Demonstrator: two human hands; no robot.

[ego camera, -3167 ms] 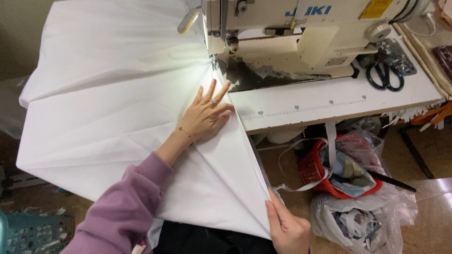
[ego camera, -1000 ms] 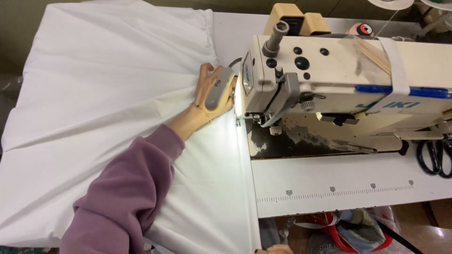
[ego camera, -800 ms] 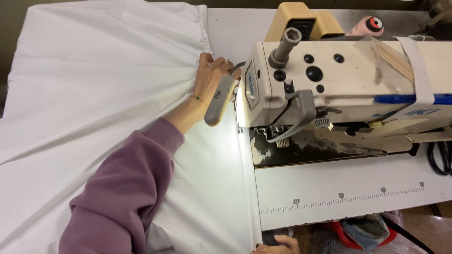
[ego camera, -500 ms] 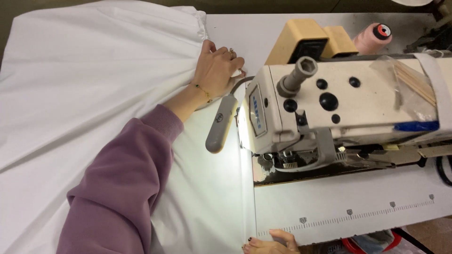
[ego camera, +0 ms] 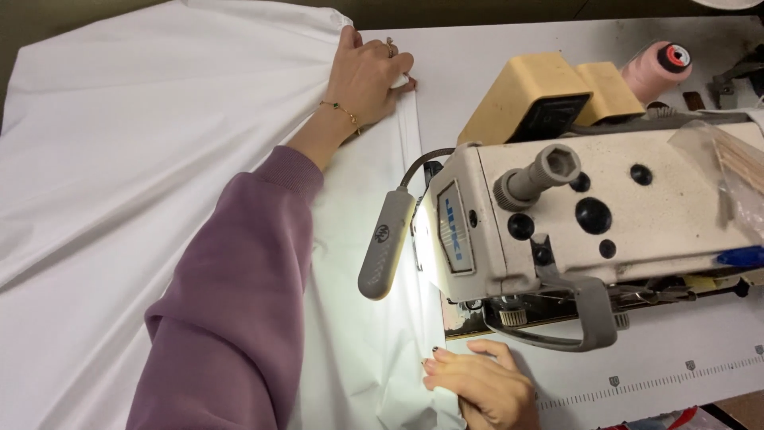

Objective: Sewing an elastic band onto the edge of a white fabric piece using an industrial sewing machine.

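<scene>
Gripping the cloth (ego camera: 143,159) hem at the far end, left hand (ego camera: 366,76) is closed on it. Right hand (ego camera: 481,386) lies flat on the near end by the machine (ego camera: 589,215), so the hem runs straight away between them.

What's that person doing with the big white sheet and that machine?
A person is working a large white cloth at a cream industrial sewing machine. The left hand grips the cloth's folded edge at the far end of the table, and the right hand presses the near end by the machine's base. A small grey lamp lights the cloth.
</scene>
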